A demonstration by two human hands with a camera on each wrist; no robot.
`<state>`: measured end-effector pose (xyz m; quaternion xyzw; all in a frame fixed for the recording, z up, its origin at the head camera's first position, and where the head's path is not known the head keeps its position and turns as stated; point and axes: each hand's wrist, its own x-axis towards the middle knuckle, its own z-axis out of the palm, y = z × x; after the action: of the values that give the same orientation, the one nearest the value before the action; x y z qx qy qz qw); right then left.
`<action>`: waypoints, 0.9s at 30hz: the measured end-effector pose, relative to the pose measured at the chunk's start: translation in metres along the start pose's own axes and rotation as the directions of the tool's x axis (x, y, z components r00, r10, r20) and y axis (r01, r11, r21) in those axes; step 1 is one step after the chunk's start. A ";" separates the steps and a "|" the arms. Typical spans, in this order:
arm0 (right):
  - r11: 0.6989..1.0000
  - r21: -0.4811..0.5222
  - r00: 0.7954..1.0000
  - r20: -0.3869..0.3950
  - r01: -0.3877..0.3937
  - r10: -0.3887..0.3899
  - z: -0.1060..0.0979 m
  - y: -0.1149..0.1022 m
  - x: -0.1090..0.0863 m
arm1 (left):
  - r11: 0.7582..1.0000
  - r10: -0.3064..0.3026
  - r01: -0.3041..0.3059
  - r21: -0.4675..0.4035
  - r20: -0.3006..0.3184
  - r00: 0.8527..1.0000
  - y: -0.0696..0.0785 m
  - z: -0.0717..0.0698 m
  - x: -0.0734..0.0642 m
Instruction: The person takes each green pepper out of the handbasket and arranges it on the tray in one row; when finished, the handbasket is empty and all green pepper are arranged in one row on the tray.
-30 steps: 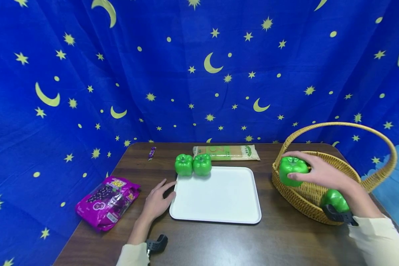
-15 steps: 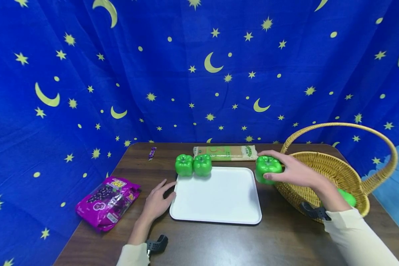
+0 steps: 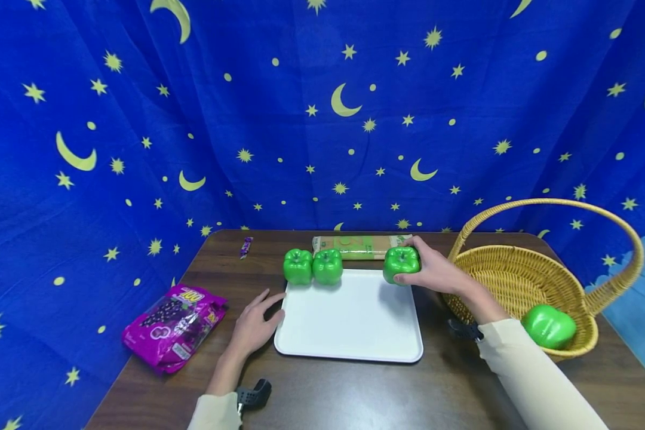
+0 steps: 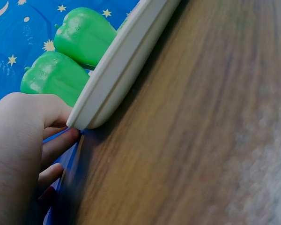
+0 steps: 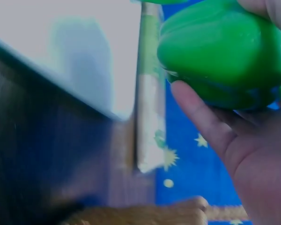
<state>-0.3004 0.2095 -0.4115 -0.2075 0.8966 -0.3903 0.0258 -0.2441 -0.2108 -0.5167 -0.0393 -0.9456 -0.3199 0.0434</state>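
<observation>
My right hand grips a green bell pepper above the far right corner of a white tray. In the right wrist view, fingers and thumb curl round this bell pepper, apart from the tray below. Two more green bell peppers stand side by side at the tray's far left corner. Against the tray's left edge rests my left hand, its fingers relaxed. The left wrist view has the left hand touching the tray rim; some fingertips are partly hidden.
A wicker basket with a tall handle stands at the right, one green bell pepper inside. Behind the tray lies a long noodle packet. A purple candy bag and a small wrapped candy lie at the left.
My right hand has carried the bell pepper leftward from over the basket to above the tray's far right corner. The left hand has stayed at the tray's edge.
</observation>
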 end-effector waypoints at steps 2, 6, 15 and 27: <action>1.000 0.007 1.000 -0.004 0.021 -0.021 0.005 0.003 0.007 | 1.000 0.000 0.000 0.002 0.001 1.000 0.000 0.000 0.000; 0.998 0.024 0.998 -0.014 0.060 -0.060 0.017 0.007 0.019 | 1.000 -0.005 0.005 0.003 0.005 1.000 0.000 0.001 0.001; 0.998 0.050 0.999 0.007 0.036 -0.036 0.043 0.006 0.041 | 1.000 -0.004 0.003 0.006 0.008 1.000 0.000 0.000 0.001; 0.992 0.126 1.000 0.000 -0.029 0.029 0.067 -0.004 0.059 | 1.000 -0.008 0.008 0.017 0.009 1.000 -0.001 0.000 0.002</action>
<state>-0.3387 0.1380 -0.4486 -0.1924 0.8731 -0.4459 0.0438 -0.2459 -0.2117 -0.5168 -0.0364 -0.9486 -0.3121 0.0381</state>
